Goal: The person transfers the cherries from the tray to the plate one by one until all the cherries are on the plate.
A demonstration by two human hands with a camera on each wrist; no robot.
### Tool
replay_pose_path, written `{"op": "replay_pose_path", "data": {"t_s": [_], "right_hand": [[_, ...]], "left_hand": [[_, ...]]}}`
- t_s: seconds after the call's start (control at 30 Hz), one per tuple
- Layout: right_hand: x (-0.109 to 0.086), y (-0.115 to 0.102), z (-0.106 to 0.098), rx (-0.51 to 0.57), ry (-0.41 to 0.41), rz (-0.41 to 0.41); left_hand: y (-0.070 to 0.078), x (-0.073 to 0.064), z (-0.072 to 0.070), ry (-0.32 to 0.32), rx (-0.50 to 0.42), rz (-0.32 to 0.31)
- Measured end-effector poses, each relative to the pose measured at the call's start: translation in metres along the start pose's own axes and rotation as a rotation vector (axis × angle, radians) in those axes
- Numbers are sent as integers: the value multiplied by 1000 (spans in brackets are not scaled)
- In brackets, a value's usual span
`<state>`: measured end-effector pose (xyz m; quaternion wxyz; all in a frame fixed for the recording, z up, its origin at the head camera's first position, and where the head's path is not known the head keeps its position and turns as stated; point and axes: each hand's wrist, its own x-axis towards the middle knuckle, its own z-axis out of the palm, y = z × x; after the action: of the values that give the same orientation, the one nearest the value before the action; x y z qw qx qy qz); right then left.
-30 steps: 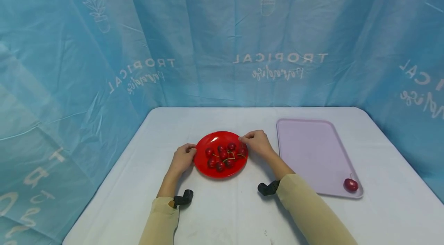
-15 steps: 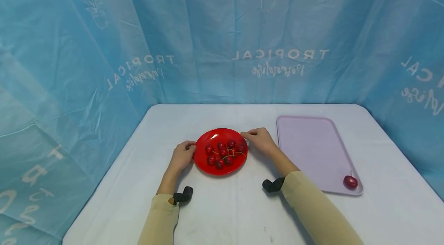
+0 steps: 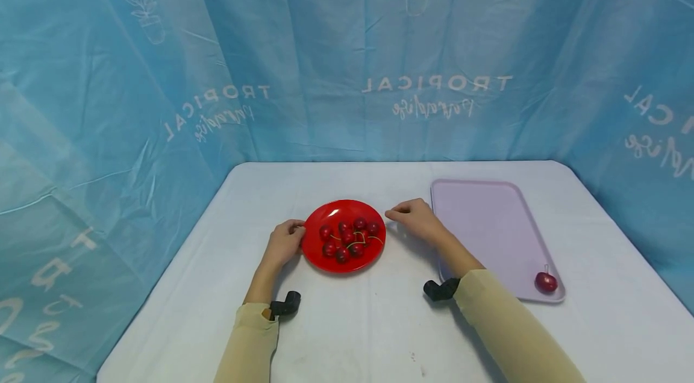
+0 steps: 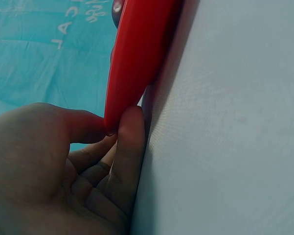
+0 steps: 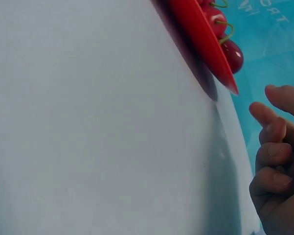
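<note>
A round red plate (image 3: 320, 261) sits on the white table with several dark red cherries (image 3: 347, 237) on it, some with green stems. My left hand (image 3: 284, 242) pinches its left rim. In the left wrist view the thumb (image 4: 85, 128) is on top of the plate's edge and a finger (image 4: 130, 132) is underneath. To the right of the plate, my right hand (image 3: 417, 219) is held apart from the rim with nothing in it. The right wrist view has its thumb and forefinger slightly parted and the other fingers (image 5: 274, 156) loosely curled.
A pale purple tray (image 3: 477, 220) lies on the right side of the table, partly behind my right forearm. One larger dark red cherry (image 3: 546, 282) rests in its near right corner. Blue printed curtains (image 3: 325, 58) surround the table (image 3: 347, 335).
My right hand has let go of the plate's right rim and moved off to the right. My left hand keeps its pinch on the left rim.
</note>
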<state>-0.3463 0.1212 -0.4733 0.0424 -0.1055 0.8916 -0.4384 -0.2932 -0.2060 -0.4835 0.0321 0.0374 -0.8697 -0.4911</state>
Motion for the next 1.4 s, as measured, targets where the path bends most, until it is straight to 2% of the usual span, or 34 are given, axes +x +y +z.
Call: {"op": "replay_pose_path", "data": {"t_s": [0.27, 0.53, 0.9, 1.4], "right_hand": [[-7, 2, -17, -78, -8, -65], [-16, 5, -29, -94, -14, -81], [-29, 5, -43, -18, -4, -52], [-42, 23, -60, -46, 13, -33]], "left_hand": [[-2, 1, 1, 3, -4, -1], [-3, 1, 1, -7, -3, 1], [-4, 0, 0, 5, -10, -6], [-4, 0, 1, 7, -6, -3]]}}
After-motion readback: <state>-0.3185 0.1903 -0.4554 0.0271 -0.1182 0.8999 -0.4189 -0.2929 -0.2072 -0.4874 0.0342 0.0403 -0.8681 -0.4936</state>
